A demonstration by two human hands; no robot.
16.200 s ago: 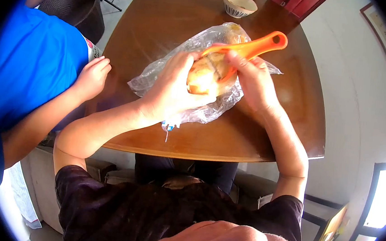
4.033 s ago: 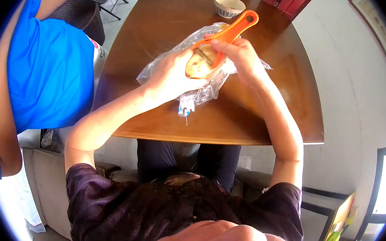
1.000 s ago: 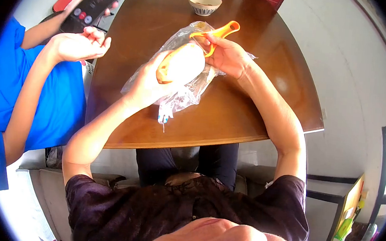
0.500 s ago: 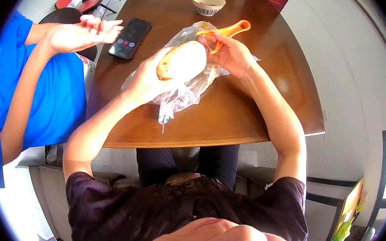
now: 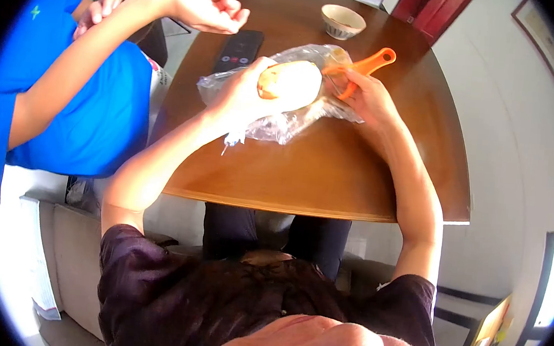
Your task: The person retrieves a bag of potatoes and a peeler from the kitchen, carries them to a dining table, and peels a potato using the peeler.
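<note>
My left hand (image 5: 244,95) is closed around a partly peeled oval fruit (image 5: 300,85), pale and glaring in the light, with orange-yellow skin left at the end near my palm. To its right, my right hand (image 5: 370,99) grips an orange peeler (image 5: 371,63), its ringed handle pointing up and away. The peeler's head is close to the fruit's far end; whether they touch I cannot tell. Beneath both hands a crumpled clear plastic bag (image 5: 280,131) lies spread on the table, with what look like a few peel scraps on it.
A patterned bowl (image 5: 343,23) stands at the back of the brown wooden table (image 5: 302,181). Left of the bag lies a black phone (image 5: 240,50) with its screen lit. Another person in a blue shirt (image 5: 87,106) sits at left, one hand (image 5: 208,13) raised above the phone.
The other person's hand has moved up and away from beside the phone. My view has shifted, so the table's things appear farther right. Both my hands keep their holds.
</note>
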